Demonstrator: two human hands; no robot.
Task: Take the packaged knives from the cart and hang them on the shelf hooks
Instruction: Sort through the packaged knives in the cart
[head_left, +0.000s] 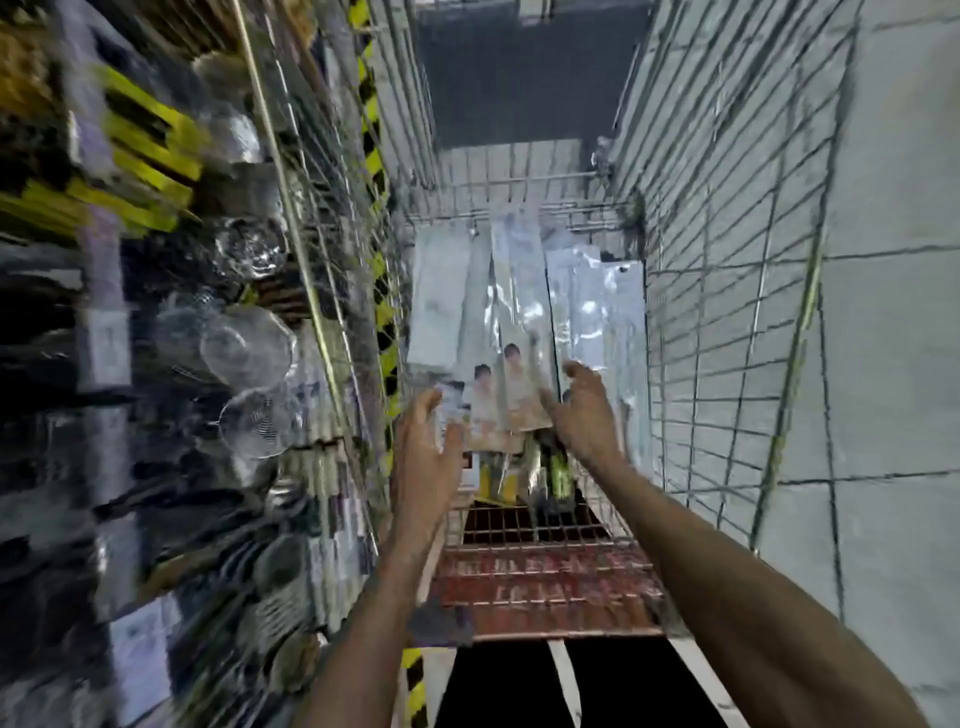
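Observation:
Several long clear knife packages (514, 322) with printed cards lie fanned out inside the wire cart (727, 322), their card ends toward me. My left hand (426, 447) reaches in at the near left corner of the stack, fingers spread, thumb against a package edge. At the near right corner is my right hand (582, 410), fingers loosely bent, just beside the packages. Neither hand plainly grips anything. The whole view is motion-blurred.
The display shelf (156, 312) runs along the left, crowded with glassware (249, 343) and yellow-black packs. Yellow and green items (550, 473) lie under the knife packages. A red wire panel (545, 582) sits at the cart's near end. Pale floor tiles lie to the right.

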